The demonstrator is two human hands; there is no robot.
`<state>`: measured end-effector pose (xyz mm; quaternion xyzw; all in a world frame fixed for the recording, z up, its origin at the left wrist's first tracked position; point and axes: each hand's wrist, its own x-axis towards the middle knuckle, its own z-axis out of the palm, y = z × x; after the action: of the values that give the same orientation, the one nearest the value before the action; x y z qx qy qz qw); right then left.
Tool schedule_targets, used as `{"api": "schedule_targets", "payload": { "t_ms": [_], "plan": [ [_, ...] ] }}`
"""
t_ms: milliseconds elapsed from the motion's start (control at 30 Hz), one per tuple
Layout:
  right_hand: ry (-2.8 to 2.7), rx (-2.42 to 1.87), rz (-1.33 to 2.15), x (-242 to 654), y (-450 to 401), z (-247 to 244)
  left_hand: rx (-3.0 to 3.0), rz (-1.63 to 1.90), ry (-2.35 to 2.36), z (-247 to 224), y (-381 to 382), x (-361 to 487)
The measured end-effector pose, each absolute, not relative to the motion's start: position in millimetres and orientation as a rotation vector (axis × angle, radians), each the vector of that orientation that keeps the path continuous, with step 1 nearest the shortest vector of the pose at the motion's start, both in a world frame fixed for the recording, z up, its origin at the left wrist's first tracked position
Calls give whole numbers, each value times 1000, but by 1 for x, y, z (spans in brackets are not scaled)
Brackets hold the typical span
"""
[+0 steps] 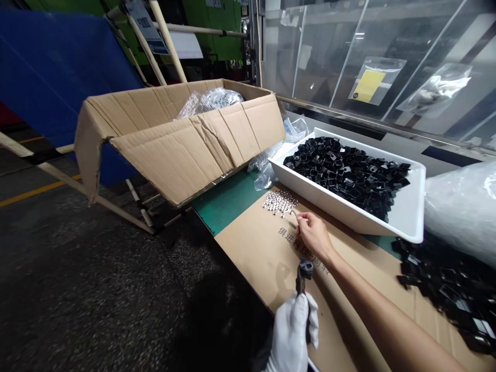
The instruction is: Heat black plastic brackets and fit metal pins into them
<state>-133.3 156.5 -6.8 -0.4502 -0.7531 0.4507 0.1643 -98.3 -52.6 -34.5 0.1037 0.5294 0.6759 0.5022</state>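
My left hand [294, 330], in a white glove, is closed around the handle of a dark hand tool [304, 276]. A black blocky piece is at the tool's upper end; its exact kind is unclear. My bare right hand [312, 232] pinches a thin, pale, stick-like tool [295, 213]. The tip of that stick is at the near edge of a cluster of small shiny metal pieces [281, 201], which look like nuts. They lie spread on a flat cardboard sheet [248, 243] with printed characters.
Behind my right hand stands a white tray [414, 206] heaped with black parts [349, 170]. More black parts [449, 289] lie at the right, beside a white plastic bag [465, 206]. An open carton [201, 150] with clear plastic inside leans at the left, above the floor.
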Motion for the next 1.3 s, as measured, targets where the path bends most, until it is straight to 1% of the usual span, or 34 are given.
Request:
{"api": "schedule_targets", "payload": {
  "t_ms": [200, 500, 833, 1300],
  "plan": [
    [-2156, -1395, 1429, -136, 152, -20, 242, 1641, 1264, -36, -52, -98],
    [-2206, -1427, 1368, -163, 159, -21, 259, 1637, 1302, -37, -52, -98],
    [-2188, -1499, 1303, -131, 176, -14, 245, 1641, 1274, -31, -52, -99],
    [-2146, -1538, 1367, -145, 188, -14, 265, 1637, 1291, -41, -53, -96]
  ]
}}
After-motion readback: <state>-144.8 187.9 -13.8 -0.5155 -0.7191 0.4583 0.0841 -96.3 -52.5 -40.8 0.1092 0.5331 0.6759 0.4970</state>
